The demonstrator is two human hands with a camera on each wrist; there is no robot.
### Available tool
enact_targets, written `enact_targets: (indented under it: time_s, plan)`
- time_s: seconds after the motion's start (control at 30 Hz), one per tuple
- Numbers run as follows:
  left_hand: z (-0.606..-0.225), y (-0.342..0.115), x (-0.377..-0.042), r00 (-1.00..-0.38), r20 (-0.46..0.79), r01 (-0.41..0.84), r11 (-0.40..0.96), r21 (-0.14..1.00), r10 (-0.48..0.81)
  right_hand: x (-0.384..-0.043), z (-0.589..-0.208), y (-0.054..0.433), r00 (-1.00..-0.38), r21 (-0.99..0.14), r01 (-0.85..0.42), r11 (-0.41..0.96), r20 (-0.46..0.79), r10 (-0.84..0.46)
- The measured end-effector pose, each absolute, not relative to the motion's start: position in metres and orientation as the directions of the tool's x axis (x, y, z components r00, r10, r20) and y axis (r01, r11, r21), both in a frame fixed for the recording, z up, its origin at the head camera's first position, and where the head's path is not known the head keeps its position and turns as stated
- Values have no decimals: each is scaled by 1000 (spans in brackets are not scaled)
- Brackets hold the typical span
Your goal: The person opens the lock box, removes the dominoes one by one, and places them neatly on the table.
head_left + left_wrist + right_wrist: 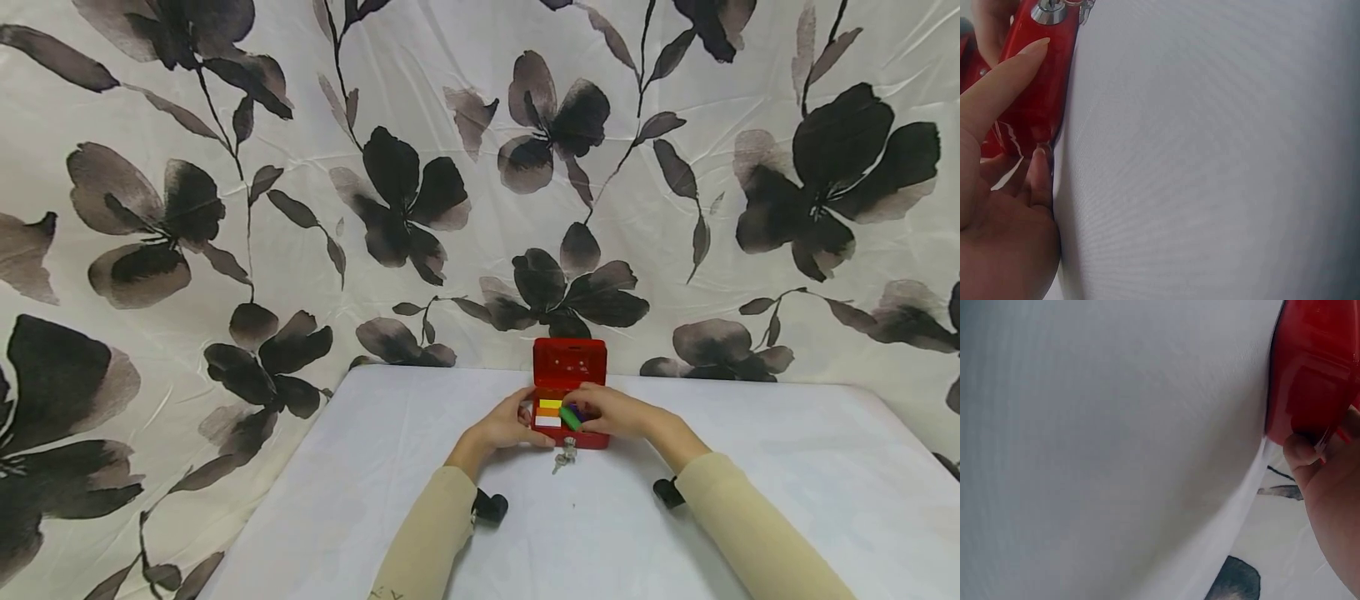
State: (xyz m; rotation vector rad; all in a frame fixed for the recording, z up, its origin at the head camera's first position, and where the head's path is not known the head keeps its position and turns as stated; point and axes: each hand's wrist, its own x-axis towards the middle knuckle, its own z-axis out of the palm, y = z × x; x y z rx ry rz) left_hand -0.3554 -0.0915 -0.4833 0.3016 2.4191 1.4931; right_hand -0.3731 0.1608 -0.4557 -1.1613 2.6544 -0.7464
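A small red cash box stands on the table with its lid raised and keys hanging from its front lock. My left hand grips the box's left corner. In the left wrist view, the thumb lies along the red front below the lock, with fingers against the side. Over the right half of the box, my right hand pinches a green block, held at a slant. Yellow, orange and white blocks lie in the left half.
A white cloth covers the table. Directly behind its far edge hangs a floral curtain. Black wrist cameras sit under the left sleeve and right sleeve.
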Motion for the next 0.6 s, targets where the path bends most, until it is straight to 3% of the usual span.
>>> enact_targets:
  time_s: [0.33,0.6]
  plan:
    - [-484,-90,-355,-939,-135,21,442,897,317,-371,-456,166,-742,-629,-583,515,153,-653]
    - [-485,-91,-355,-942,-139,16,453,892,306,-367,-456,170,-799,-681,-499,536,123,-589]
